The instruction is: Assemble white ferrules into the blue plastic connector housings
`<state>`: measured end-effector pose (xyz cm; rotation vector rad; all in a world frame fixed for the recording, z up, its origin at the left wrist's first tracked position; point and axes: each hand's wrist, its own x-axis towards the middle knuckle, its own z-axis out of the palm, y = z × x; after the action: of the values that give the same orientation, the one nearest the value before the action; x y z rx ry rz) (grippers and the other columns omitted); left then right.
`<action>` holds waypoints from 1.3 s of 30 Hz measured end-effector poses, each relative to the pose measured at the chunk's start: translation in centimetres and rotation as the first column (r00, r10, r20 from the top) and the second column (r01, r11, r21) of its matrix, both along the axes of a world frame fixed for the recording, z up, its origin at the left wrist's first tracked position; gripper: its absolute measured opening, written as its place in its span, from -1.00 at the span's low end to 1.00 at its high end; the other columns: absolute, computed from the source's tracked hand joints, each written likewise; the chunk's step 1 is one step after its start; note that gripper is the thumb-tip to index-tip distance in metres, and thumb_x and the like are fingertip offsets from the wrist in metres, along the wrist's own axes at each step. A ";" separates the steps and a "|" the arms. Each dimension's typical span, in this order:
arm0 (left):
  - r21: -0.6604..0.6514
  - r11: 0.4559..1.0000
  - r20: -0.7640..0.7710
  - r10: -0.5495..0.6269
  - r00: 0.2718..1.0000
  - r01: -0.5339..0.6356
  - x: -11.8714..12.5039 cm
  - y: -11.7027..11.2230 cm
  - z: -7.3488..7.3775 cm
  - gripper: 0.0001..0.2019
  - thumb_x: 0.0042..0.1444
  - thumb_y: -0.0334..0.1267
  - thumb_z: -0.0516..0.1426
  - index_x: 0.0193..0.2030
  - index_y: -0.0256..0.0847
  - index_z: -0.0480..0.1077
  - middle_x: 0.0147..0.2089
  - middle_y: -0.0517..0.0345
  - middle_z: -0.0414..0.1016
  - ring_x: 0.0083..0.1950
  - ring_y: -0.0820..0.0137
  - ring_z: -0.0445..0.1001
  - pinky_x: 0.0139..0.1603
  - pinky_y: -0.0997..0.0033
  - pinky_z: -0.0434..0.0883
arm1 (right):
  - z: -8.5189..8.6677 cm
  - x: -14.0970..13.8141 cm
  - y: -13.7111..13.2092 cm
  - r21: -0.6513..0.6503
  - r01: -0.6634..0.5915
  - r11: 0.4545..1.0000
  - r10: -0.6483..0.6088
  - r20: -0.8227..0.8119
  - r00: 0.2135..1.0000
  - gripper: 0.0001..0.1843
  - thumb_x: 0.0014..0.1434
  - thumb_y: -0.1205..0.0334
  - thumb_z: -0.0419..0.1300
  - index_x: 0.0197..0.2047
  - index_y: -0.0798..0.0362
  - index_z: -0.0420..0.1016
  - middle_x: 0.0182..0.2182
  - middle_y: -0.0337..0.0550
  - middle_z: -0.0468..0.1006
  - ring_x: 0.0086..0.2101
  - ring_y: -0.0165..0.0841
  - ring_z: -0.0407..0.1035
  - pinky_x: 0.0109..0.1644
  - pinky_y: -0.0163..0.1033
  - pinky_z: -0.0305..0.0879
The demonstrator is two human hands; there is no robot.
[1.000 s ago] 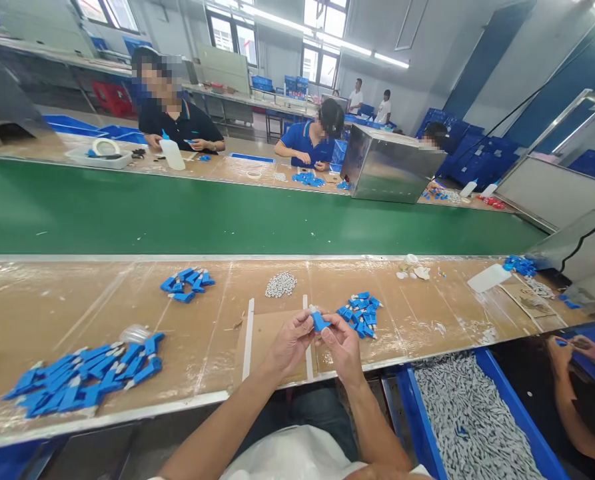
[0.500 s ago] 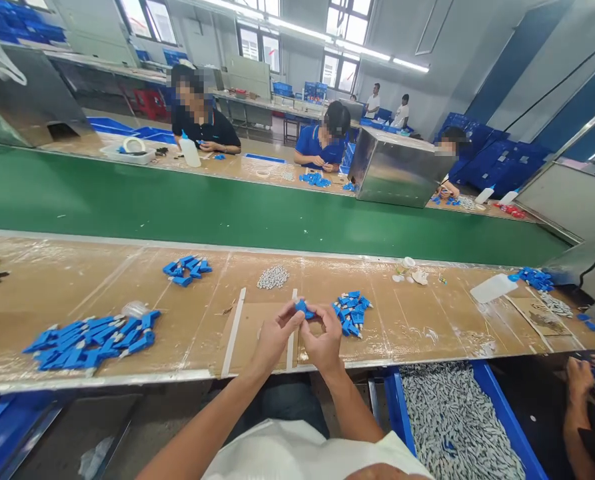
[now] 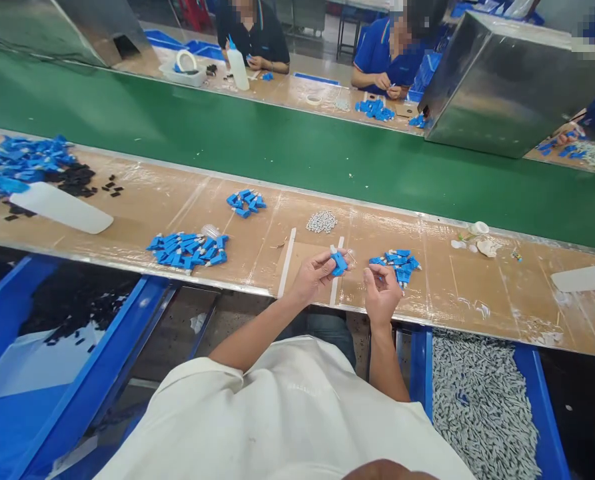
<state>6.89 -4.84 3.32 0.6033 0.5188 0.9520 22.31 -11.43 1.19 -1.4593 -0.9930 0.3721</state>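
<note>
My left hand grips a small blue plastic piece with a whitish tip, pinched between thumb and fingers above the cardboard-covered bench. To its right, my right hand is closed, thumb against curled fingers; whatever may be in it is too small to make out. Just behind that hand lies a pile of similar blue pieces, partly hidden by it. A heap of small grey parts sits beyond my left hand, near two white tape strips on the bench.
More blue pieces lie in a cluster and a larger pile to the left. A white bottle lies near black parts. Below the bench edge, a blue bin holds grey parts. Co-workers sit across the green belt.
My hands were together around the blue piece and are now apart; the left keeps it, while the right has moved toward the pile. The view has tilted down and swung left.
</note>
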 end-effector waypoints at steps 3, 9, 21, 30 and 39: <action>-0.047 0.994 0.020 0.104 0.994 -0.103 -1.6 1.5 -0.8 -0.58 -0.06 -0.20 0.49 -0.08 -0.34 0.60 -0.21 -0.02 0.62 -0.14 0.28 0.65 -0.21 0.47 0.53 | -2.1 -0.3 1.6 -0.148 -0.147 0.978 0.148 -0.002 0.989 -0.69 0.22 -0.02 0.29 -0.15 0.06 0.59 -0.29 -0.12 0.53 -0.31 -0.32 0.43 -0.18 -0.17 0.44; -0.225 0.911 -0.016 0.352 0.936 -0.346 -5.4 5.2 -3.5 -0.84 0.16 -0.38 0.33 -0.12 -0.30 0.55 -0.24 0.06 0.61 -0.26 0.47 0.61 -0.28 0.62 0.51 | -5.9 -2.0 5.4 -0.324 -0.280 0.904 0.298 0.007 0.955 -0.60 0.11 0.03 0.36 -0.04 0.06 0.66 -0.32 -0.15 0.53 -0.44 -0.37 0.32 -0.28 -0.19 0.39; -0.357 0.872 -0.026 0.349 0.937 -0.335 -6.7 5.5 -6.2 -0.84 0.10 -0.48 0.33 -0.16 -0.35 0.54 -0.29 0.08 0.58 -0.38 0.50 0.57 -0.39 0.64 0.51 | -6.6 -4.0 7.2 -0.380 -0.410 0.829 0.469 0.074 0.880 -0.84 0.16 0.13 0.34 -0.29 -0.01 0.75 -0.49 -0.25 0.43 -0.46 -0.39 0.32 -0.34 -0.26 0.32; -0.446 0.837 -0.025 0.343 0.939 -0.318 -6.7 5.2 -7.0 -0.83 0.15 -0.59 0.23 -0.14 -0.38 0.54 -0.30 0.04 0.59 -0.38 0.47 0.57 -0.39 0.62 0.54 | -5.1 -4.2 4.8 -0.320 -0.373 0.871 0.485 0.432 0.760 -0.78 0.32 0.32 0.22 -0.15 -0.08 0.72 -0.32 -0.13 0.51 -0.32 -0.31 0.45 -0.22 -0.22 0.41; -0.470 0.828 -0.052 0.321 0.946 -0.307 -6.4 4.8 -6.7 -0.73 0.17 -0.60 0.18 -0.02 -0.34 0.53 -0.29 0.06 0.59 -0.39 0.48 0.56 -0.38 0.62 0.54 | -5.9 -4.1 5.1 -0.198 -0.341 0.919 0.393 0.383 0.836 -0.80 0.33 0.19 0.25 -0.25 -0.06 0.73 -0.41 -0.15 0.49 -0.38 -0.32 0.43 -0.27 -0.22 0.38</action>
<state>0.53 0.00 -3.39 0.0559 0.8123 1.0928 18.26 -6.38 -4.67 -1.4867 -1.6371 0.4120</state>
